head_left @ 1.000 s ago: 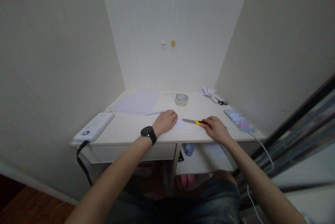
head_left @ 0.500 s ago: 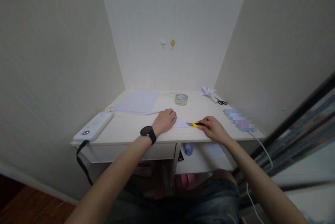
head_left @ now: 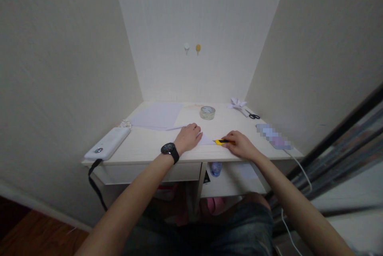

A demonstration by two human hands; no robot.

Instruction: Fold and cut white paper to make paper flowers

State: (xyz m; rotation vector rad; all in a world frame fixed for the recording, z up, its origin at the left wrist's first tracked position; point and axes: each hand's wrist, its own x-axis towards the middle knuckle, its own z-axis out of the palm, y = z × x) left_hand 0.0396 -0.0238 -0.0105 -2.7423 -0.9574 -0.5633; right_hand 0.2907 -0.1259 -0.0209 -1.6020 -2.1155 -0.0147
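Observation:
My right hand [head_left: 238, 143] grips a yellow and black box cutter [head_left: 220, 141], its tip pointing left. Only a short bit of blade shows, lying at the right corner of a folded white paper [head_left: 206, 139]. My left hand [head_left: 188, 137], with a black watch [head_left: 169, 150] on the wrist, presses that paper against the desk. Its fingers are bent and close together, covering the paper's left part. Just beyond this hand lies a thin rolled paper stick [head_left: 176, 128].
White sheets [head_left: 158, 114] lie at the back left of the desk [head_left: 149, 146]. A tape roll [head_left: 207, 113] stands behind my hands. At the right are a paper flower [head_left: 237, 104], scissors [head_left: 253, 115] and a phone [head_left: 273, 136] on a cable. A white device [head_left: 109, 143] with a strap sits left.
My right hand has shifted slightly left with the box cutter, and less of the blade shows. The left hand stays on the paper.

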